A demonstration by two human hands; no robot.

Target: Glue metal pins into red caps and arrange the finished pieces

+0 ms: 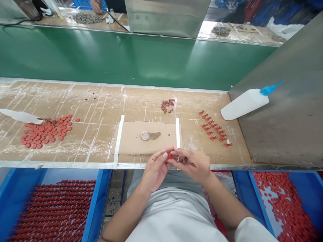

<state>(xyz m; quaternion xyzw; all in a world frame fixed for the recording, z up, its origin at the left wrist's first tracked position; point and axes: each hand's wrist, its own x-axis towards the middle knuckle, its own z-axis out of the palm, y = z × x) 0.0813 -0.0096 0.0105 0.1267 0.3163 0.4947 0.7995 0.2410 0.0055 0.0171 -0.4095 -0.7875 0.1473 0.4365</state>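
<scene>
A small red piece (170, 156) is pinched between the fingertips of both hands, just over the bench's front edge. My left hand (155, 169) has its thumb and forefinger closed on it from the left. From the other side, my right hand (194, 164) closes thumb and fingers on the same piece; whether its curled fingers hold anything else is hidden. Beyond the hands lies a taped cardboard sheet (131, 144) with a round silvery, wet-looking blob (145, 135) and a brown stain beside it. A cluster of small red and dark parts (167, 105) lies further back.
Red discs (46, 132) are heaped at left beside a white pointed strip (21, 116). Red discs with stems (214, 126) stand in rows at right, near a leaning white bottle (244, 104). Blue trays (101, 198) of red parts flank me. A co-worker's hand (97, 6) shows across.
</scene>
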